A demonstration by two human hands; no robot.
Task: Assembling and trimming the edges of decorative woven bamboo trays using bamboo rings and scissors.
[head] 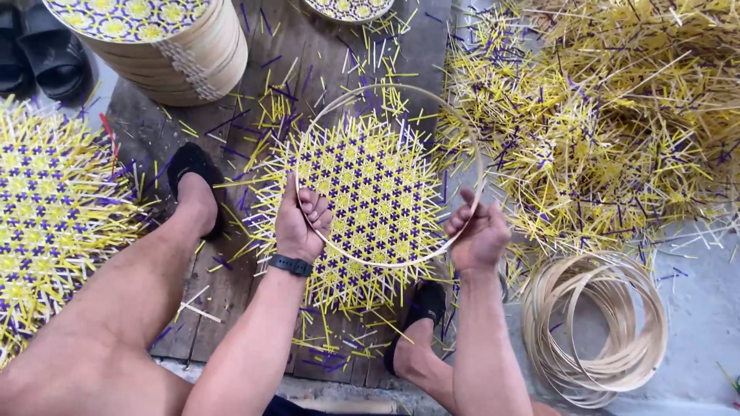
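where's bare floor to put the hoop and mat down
Bare grey floor lies right of the coiled bamboo hoops, below the loose strip pile. The wooden boards between the stacked trays and the left foot are only lightly littered. Elsewhere is crowded.

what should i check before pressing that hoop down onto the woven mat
1. Left hand grips the hoop's left edge: ok.
2. Right hand grips the right edge: ok.
3. Thin hoop sits over the yellow and purple woven mat, pattern filling it: ok.
4. Mat's loose strip ends stick out past the hoop all round: ok.
5. Hoop lies flat on the mat: cannot tell.
6. Spare hoops lie by the right arm: ok.
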